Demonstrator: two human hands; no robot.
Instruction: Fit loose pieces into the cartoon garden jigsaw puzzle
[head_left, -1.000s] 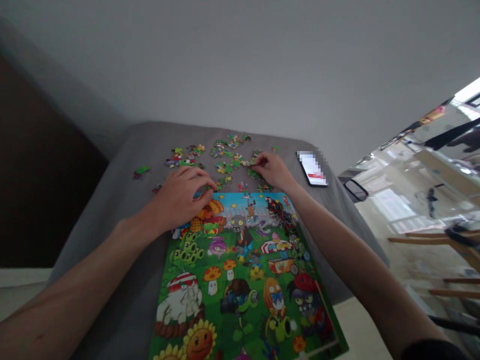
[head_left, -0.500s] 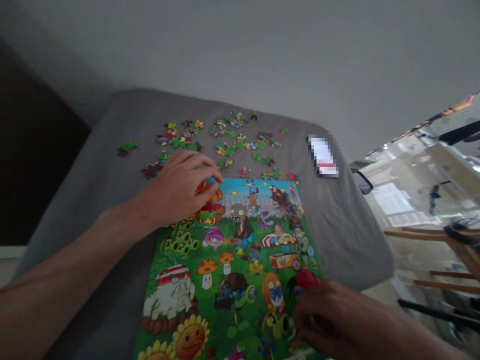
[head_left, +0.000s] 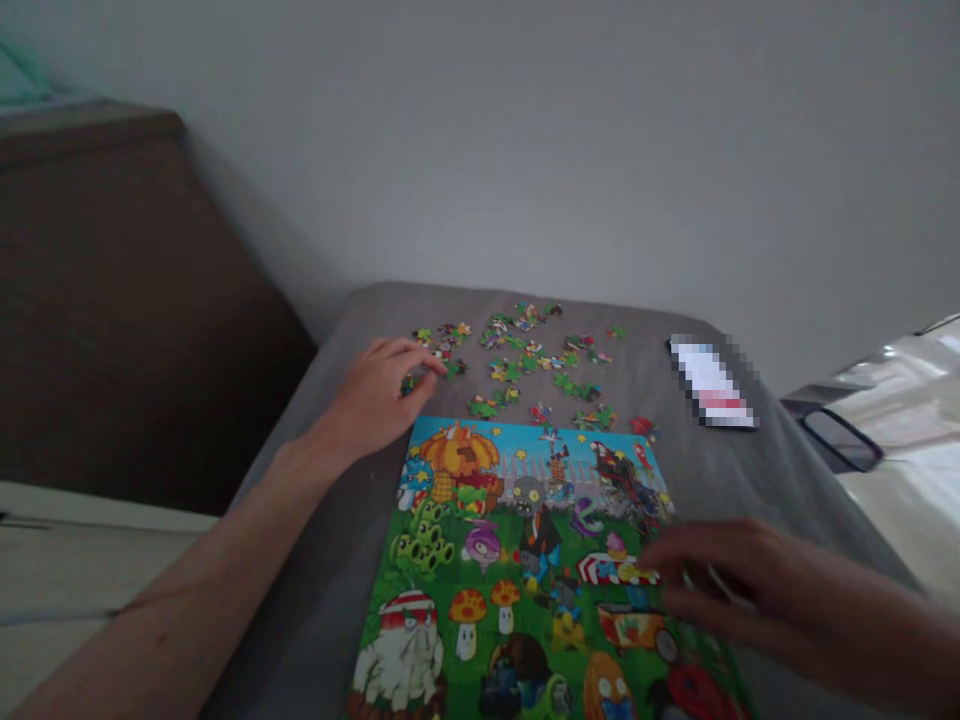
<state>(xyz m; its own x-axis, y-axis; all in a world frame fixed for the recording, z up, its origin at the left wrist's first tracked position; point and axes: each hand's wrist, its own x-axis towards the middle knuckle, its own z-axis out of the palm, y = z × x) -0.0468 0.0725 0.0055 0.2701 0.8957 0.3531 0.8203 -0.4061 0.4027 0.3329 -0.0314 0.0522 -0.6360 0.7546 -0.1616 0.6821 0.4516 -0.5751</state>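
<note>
My left hand (head_left: 386,395) hovers just beyond the top left corner of a colourful cartoon picture sheet (head_left: 517,560). Its fingers are loosely curved, with the thumb apart from them, beside a cluster of loose jigsaw pieces (head_left: 454,370); nothing shows in its grasp. Over the sheet's right side, by the striped food cart, is my right hand (head_left: 727,585). Motion smears its bent fingers, so I cannot tell whether they hold anything. More jigsaw pieces (head_left: 529,358) lie scattered past the sheet's top edge, and a red piece (head_left: 643,428) sits near its top right corner.
A phone (head_left: 712,385) with a lit, blurred-out screen lies at the right on the grey cloth surface (head_left: 315,570). Behind rises a plain wall (head_left: 525,150). A dark brown panel (head_left: 135,300) stands at the left, and a dark-rimmed oval object (head_left: 840,440) at the far right.
The view has tilted up and turned left. My left hand has moved off the sheet's top left corner to the loose pieces. My right hand has moved up along the sheet's right side.
</note>
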